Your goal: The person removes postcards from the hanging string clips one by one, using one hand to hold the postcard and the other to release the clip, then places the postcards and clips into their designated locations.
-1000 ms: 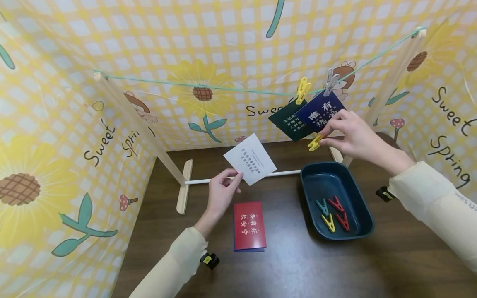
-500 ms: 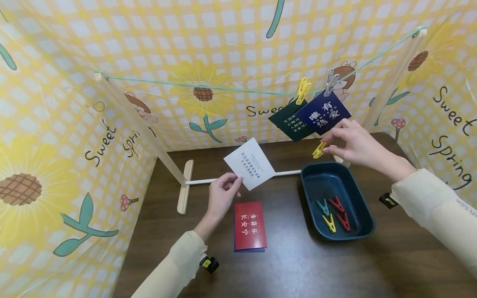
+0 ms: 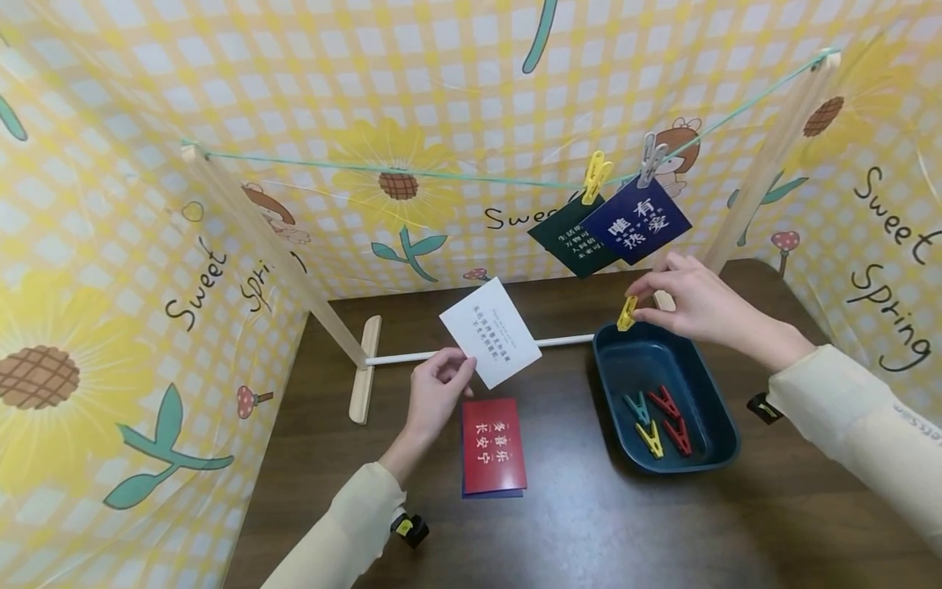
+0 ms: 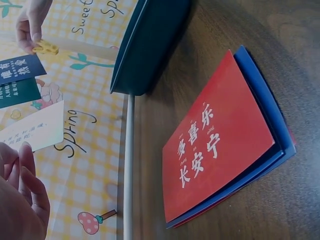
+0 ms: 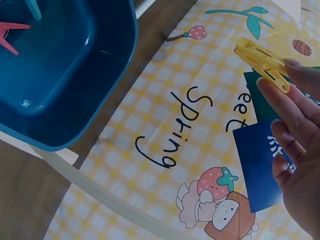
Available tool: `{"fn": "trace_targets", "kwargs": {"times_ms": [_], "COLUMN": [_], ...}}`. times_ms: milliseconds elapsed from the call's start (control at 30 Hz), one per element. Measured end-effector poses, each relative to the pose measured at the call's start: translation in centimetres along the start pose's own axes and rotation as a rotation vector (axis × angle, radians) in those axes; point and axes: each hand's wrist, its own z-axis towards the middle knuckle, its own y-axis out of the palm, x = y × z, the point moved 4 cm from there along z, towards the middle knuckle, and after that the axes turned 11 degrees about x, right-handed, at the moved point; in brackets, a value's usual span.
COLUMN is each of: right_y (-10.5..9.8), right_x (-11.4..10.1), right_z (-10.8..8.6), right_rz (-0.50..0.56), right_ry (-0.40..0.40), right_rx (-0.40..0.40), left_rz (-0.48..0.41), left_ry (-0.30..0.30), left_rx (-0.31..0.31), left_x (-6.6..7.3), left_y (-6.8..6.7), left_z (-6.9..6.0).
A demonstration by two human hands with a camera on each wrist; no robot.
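Observation:
My left hand (image 3: pixel 434 393) pinches a white card (image 3: pixel 491 334) with printed text by its lower left corner, holding it tilted above the table. Between thumb and fingers, my right hand (image 3: pixel 688 303) grips a yellow clothespin (image 3: pixel 626 313) just over the far rim of the dark blue bin; the right wrist view shows the same yellow clothespin (image 5: pixel 262 62) close up. On the green string (image 3: pixel 471 177) hang a green card (image 3: pixel 574 237) under a yellow clothespin (image 3: pixel 596 177) and a navy card (image 3: pixel 639 221) under a grey one (image 3: pixel 651 160). The two hanging cards overlap.
The bin (image 3: pixel 618 401) holds several clothespins, red, green and yellow. A stack topped by a red card (image 3: pixel 495 446) lies on the table left of it. Wooden posts (image 3: pixel 272 254) carry the string, and a white rod (image 3: pixel 567 342) runs low between them.
My right hand has moved down from in front of the navy card toward the bin, carrying the yellow clothespin. The white card in my left hand has come slightly lower.

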Motion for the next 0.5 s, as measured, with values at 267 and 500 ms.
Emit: {"fn": "trace_targets", "kwargs": {"times_ms": [267, 500], "right_y": [0.7, 1.2], "right_x": [0.1, 0.3], "right_z": [-0.6, -0.9], "right_rz": [0.006, 0.021], "right_ry": [0.071, 0.104], "right_rx": [-0.099, -0.158], "left_rz": [-0.007, -0.005], "left_ry": [-0.015, 0.017], "left_rx": [0.002, -0.021], "left_x": [-2.3, -2.5], "left_y": [-0.2, -0.4], "left_z": [0.0, -0.4]}}
